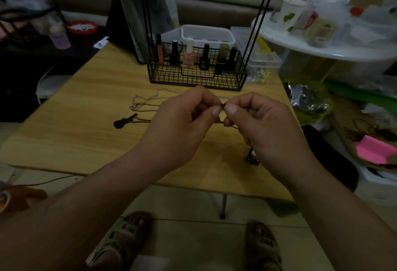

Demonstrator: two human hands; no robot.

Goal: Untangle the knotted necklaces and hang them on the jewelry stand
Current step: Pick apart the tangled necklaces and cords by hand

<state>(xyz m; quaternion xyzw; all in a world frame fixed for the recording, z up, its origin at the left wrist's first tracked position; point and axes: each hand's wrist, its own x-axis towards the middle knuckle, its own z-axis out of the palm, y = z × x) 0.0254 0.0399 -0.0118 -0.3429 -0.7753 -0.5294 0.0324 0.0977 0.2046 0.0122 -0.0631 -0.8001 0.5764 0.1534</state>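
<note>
Above the middle of the wooden table (71, 141), my left hand (182, 120) and my right hand (264, 124) meet, thumbs and forefingers pinching a thin dark cord (222, 105) at a small knot. A dark pendant (251, 159) lies on the table under my right wrist. A silver chain necklace (148, 98) lies in loose loops to the left, behind my left hand. In front of that chain rests a black guitar-shaped pendant (124, 121) on a dark cord. The jewelry stand's black wire basket base (196, 77) sits at the back, with thin black uprights (257, 19) rising out of view.
Several nail polish bottles (190, 54) stand in the basket. Clear plastic boxes (257, 60) sit behind and to its right. A cluttered white round table (333, 47) and bags crowd the right side. My sandalled feet (124, 236) are on the tiled floor below the table's front edge.
</note>
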